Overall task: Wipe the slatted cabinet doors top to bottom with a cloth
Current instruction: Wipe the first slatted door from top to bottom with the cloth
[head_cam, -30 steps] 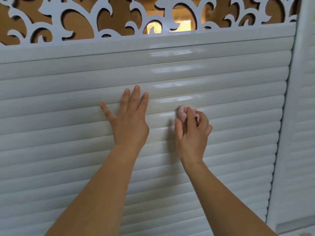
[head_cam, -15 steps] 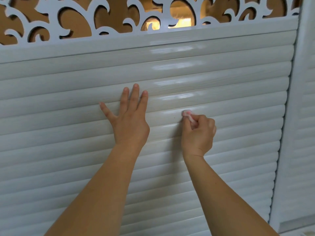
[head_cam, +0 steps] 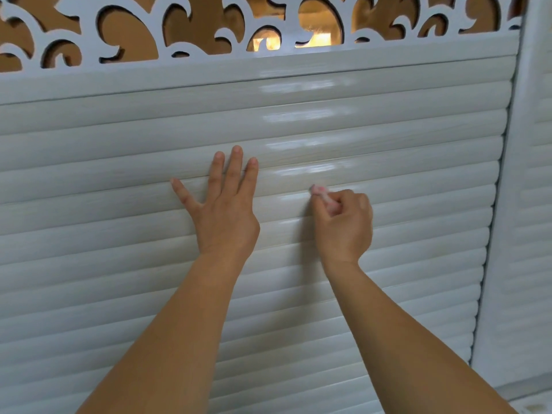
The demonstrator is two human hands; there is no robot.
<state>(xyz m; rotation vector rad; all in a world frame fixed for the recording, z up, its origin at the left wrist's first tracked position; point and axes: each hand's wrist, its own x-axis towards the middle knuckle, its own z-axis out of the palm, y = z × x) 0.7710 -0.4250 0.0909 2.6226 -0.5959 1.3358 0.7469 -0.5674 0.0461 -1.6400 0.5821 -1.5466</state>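
Since half a second ago the right hand has scarcely shifted: it sits at the same slat height, and the pink cloth tip has edged a little to the left along the groove, while the left hand has stayed planted where it was.

Largest in view is the white slatted cabinet door, its glossy horizontal slats filling nearly the whole picture and catching light in pale streaks above the hands. At its right edge runs a white vertical frame post, and beyond that a strip of a second slatted door. Along the top is a white scrollwork panel with cut-out curls showing a brown backing and a bright yellow glow through two openings.

Both bare forearms rise from the bottom edge and cover part of the lower slats. The left hand lies flat on the door, fingers straight and thumb spread to the left, grasping nothing. The right hand is curled into a fist around a small pink cloth; only a wad of it pokes out above the bent fingers, its tip touching a slat just right of the left hand.
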